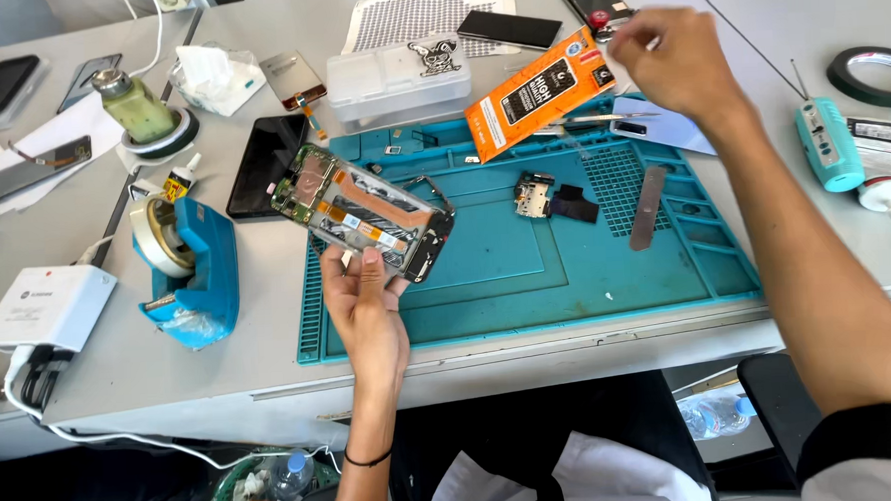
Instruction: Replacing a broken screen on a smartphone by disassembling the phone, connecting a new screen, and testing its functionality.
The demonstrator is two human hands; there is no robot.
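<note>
At the far left edge of the table (150,364) sits a white box-shaped charger (45,308), with its cable dropping over the front edge. Just right of it stands a blue tape dispenser (191,272), and behind that a small green bottle (136,100). Your left hand (365,309) grasps an opened phone (364,212) by its lower long edge, fingers curled under it, holding it tilted above the left border of the blue work mat (528,297). A dark phone screen (266,164) lies flat just behind and left of it. The middle of the mat is mostly open, with only a small black phone part (548,198) and a flat grey metal strip (649,207) lying on it. A clear plastic box (398,80) sits beyond the mat's back edge. An orange rectangular packet (542,92) with a black label leans across the mat's back edge. Your right hand (673,60) hovers just right of the packet's upper corner, fingers pinched together; you cannot tell what, if anything, it holds. Further right, well apart, lie a teal tool (827,144) and a roll of dark tape (873,73) near the table's right edge.
</note>
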